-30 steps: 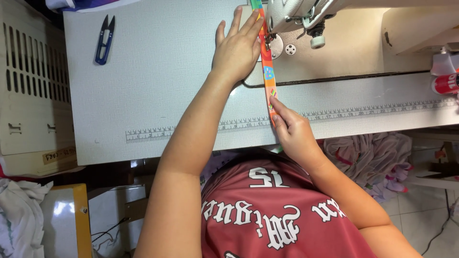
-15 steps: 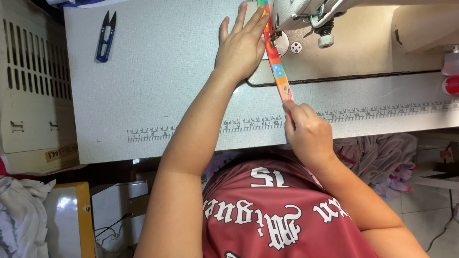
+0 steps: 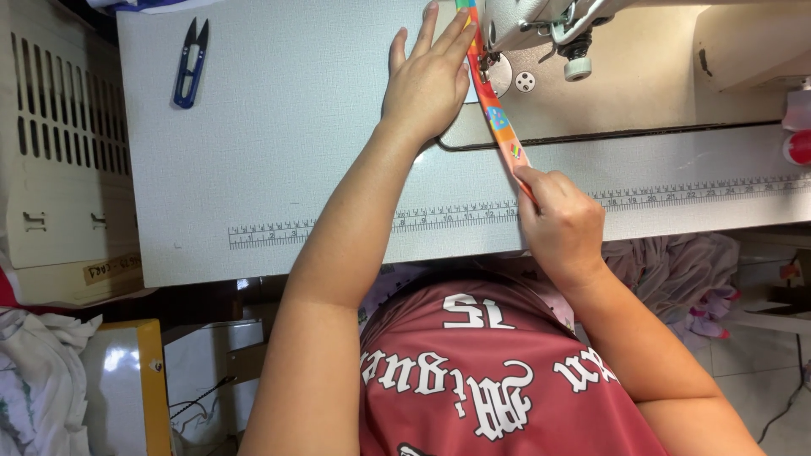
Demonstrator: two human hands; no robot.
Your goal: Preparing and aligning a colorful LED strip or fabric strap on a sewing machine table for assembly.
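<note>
A narrow orange strip of fabric with coloured patches (image 3: 497, 118) runs from under the sewing machine head (image 3: 541, 25) down toward me across the white table (image 3: 287, 143). My left hand (image 3: 427, 80) lies flat on the table, fingers spread, its fingertips pressing the strip's left side near the needle. My right hand (image 3: 557, 224) pinches the strip's near end between thumb and fingers, just above the printed ruler (image 3: 422, 221) on the table's front edge.
Blue thread snips (image 3: 191, 74) lie at the table's far left. A cream slatted crate (image 3: 51, 169) stands left of the table. Crumpled cloth (image 3: 676, 270) hangs below the table's front right. A red-topped spool (image 3: 796, 135) is at the right edge.
The right hand has slid slightly back along the strip toward me, and the strip now lies more slanted. The left hand stays pressed near the needle.
</note>
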